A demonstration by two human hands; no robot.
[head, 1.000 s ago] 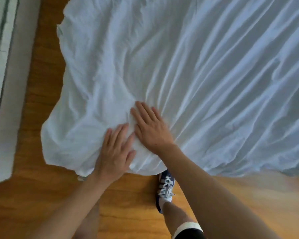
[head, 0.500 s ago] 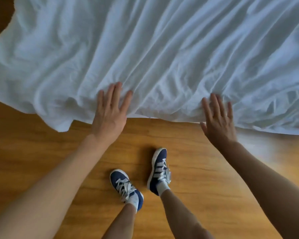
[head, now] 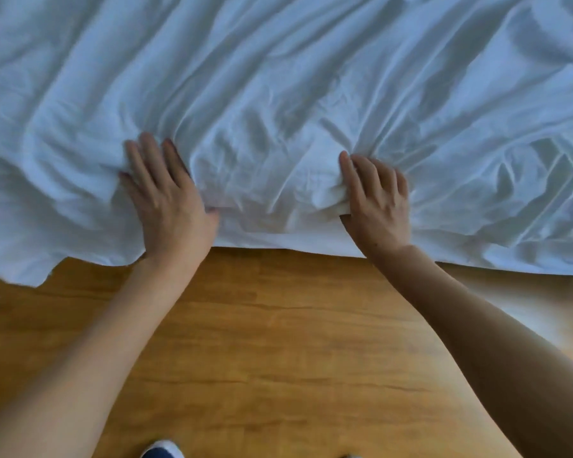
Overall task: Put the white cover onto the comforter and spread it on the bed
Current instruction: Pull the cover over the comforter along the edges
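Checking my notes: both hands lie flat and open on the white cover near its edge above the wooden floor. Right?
Not quite. The head view shows only the left hand flat on the white cover; the right hand grips a bunch of it. The rest holds, wooden floor included.

Soft daylight is filling the scene, and it is appearing to come from about 3 o'clock: the floor (head: pixel 278 342) is glaring pale toward 4 o'clock and glowing deeper amber toward 9 o'clock. The cover (head: pixel 278 77) is reading bluish white, with its folds casting gentle grey shadows. The right hand (head: pixel 376 201) and forearm are sitting darker than the left hand (head: pixel 169 203). Both hands are looking slightly soft, and the fingertips are smearing a little. The wide lens is stretching the forearms toward the lower corners. A shoe (head: pixel 162 450) at 6 o'clock is showing blurred.
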